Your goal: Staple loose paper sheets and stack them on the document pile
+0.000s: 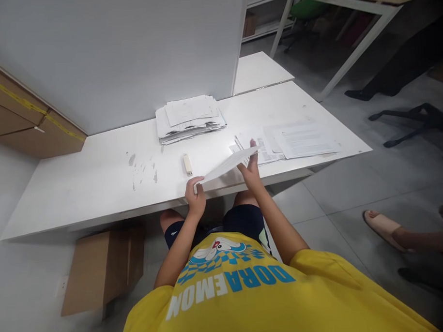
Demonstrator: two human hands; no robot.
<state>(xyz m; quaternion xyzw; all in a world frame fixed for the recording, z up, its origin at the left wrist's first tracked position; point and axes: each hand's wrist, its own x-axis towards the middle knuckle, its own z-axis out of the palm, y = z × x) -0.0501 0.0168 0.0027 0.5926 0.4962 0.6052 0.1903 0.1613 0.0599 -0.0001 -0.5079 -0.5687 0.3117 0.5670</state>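
While cream stapler-like object (187, 164) lies on white table (98, 180), hands (195, 198) (251, 173) pinch tilted paper (227, 165) at opposite ends.

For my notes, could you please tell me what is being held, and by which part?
White paper, perhaps several sheets, at opposite ends: left hand at one, right hand at the other.

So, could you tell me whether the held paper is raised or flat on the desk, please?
The paper is raised: the left hand and right hand hold opposite ends, and it slants above the desk.
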